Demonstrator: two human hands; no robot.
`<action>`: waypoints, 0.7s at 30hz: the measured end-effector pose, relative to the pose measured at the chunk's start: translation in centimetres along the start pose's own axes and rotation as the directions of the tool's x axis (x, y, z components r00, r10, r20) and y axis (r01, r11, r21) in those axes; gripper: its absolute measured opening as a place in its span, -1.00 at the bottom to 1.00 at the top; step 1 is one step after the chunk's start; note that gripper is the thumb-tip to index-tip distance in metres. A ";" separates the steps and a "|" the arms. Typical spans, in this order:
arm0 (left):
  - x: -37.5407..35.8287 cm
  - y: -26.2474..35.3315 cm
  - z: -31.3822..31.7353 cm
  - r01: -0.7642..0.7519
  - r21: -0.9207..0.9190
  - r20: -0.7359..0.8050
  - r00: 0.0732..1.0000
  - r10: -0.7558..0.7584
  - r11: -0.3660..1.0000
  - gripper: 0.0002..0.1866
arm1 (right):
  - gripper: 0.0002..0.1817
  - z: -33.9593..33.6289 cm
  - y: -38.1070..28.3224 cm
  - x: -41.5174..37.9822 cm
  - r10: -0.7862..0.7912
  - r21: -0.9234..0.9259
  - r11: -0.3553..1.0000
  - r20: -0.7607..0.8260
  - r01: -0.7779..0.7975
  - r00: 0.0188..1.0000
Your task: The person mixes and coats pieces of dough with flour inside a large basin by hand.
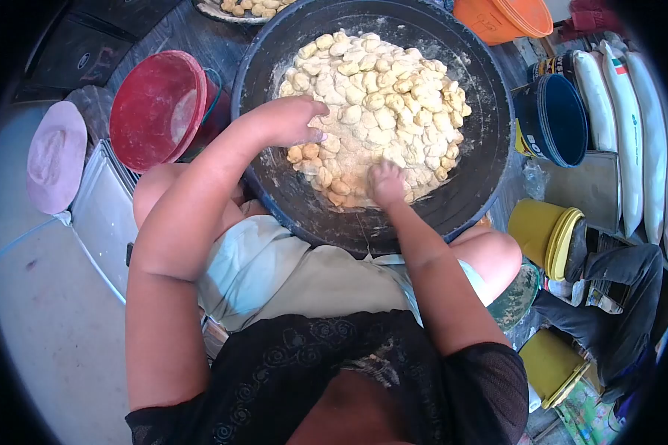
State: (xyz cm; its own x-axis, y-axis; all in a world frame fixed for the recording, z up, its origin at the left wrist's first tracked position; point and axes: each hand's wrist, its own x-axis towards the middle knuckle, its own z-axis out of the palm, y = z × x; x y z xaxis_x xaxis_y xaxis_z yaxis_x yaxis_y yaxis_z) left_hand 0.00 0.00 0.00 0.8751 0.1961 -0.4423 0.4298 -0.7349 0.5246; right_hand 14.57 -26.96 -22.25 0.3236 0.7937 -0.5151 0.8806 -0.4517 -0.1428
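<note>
A wide black tub (249, 96) stands before my crossed legs. In it lies a heap of pale yellow, dough-like lumps (423, 96), many dusted with tan powder (349, 159). My left hand (300, 122) hovers over the heap's left side, thumb and fingers apart, with nothing seen between them. Below it sit a few more orange-toned lumps (304, 153). At the near side of the heap, my right hand (387, 184) presses down into the powder with its fingers bent. The powder covers its fingertips, so whatever they grip is hidden.
A red bucket (152, 111) stands left of the tub, beside a pink hat (56, 157). Orange (497, 18), dark blue (557, 119) and yellow buckets (538, 230) stand to the right, near long white sacks (631, 133). Another person's dark-trousered leg (623, 297) extends in at right.
</note>
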 end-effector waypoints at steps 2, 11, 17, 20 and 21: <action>0.0 0.1 -0.1 -0.011 0.002 -0.007 1.000 0.011 1.000 -0.44 | -0.58 2.0 -0.6 -1.2 -0.151 -0.157 0.973 0.104 0.166 0.983; 0.6 -0.7 0.6 -0.058 0.008 -0.042 0.997 0.058 0.998 -0.45 | -0.67 6.1 3.8 -1.1 0.065 0.180 0.981 0.009 -0.066 0.998; 1.3 0.3 1.7 0.059 -0.283 0.074 0.996 -0.039 0.957 -0.26 | -0.58 -6.1 0.6 -0.1 -0.064 0.966 -0.098 0.235 -0.241 0.970; 2.0 1.0 4.7 -0.120 -0.586 -0.141 0.989 0.044 0.801 -0.23 | -0.63 -18.1 -6.0 -3.2 -0.172 0.807 -0.578 0.024 -0.121 0.985; 1.8 1.8 4.5 -0.167 -0.656 -0.181 0.982 0.061 0.736 -0.23 | -0.66 -20.0 -7.0 -3.9 -0.203 0.724 -0.681 -0.042 -0.110 0.978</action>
State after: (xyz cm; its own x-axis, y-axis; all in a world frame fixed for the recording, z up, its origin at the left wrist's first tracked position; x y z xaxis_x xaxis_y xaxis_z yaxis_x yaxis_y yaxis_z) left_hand 1.37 -3.91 -3.12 0.9256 0.2647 -0.2704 0.3160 -0.1473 0.9373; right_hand 14.09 -18.74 -2.39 0.1526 0.8854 -0.4390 -0.8856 -0.0747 -0.4584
